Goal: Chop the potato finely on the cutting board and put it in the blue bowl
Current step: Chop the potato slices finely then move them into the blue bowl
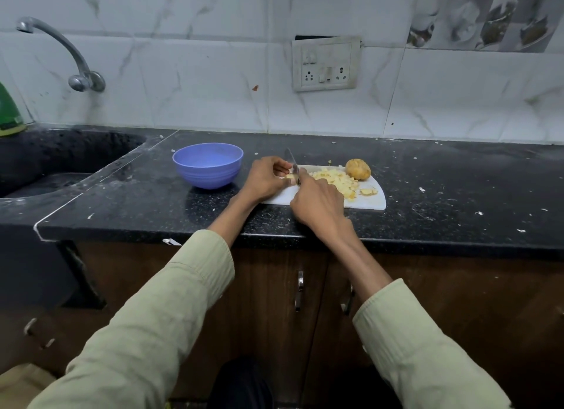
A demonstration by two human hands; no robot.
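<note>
At the centre of the frame, on the white cutting board (366, 202) that lies on the dark counter (457, 176), my left hand (267, 181) pins down a small pale potato piece (290, 176), its fingers curled over it with the tips tucked close to the blade. My right hand (319, 205) is wrapped around the handle of the knife (292, 161), which is hidden under my palm; the blade rises up and away toward the wall, its edge down beside the piece. Just right of the knife sits the heap of chopped potato (334, 179), and beyond it, at the board's upper right corner, an unpeeled whole potato (358, 169); a few peel scraps (367, 192) lie near the board's right edge. The blue bowl (208, 164) stands on the counter just left of my left hand, and looks empty from here. I judge the piece under my fingers to be firm but wet and starchy, so it may slide or roll when pressed; I would hold it flat-side down, by its far end, knuckles forward. The cubes are light and loose and likely cling to skin and steel, so scooping them together, or sliding them off the board's edge, should serve better than pinching them up. The whole potato is heavier, round and apt to roll.
</note>
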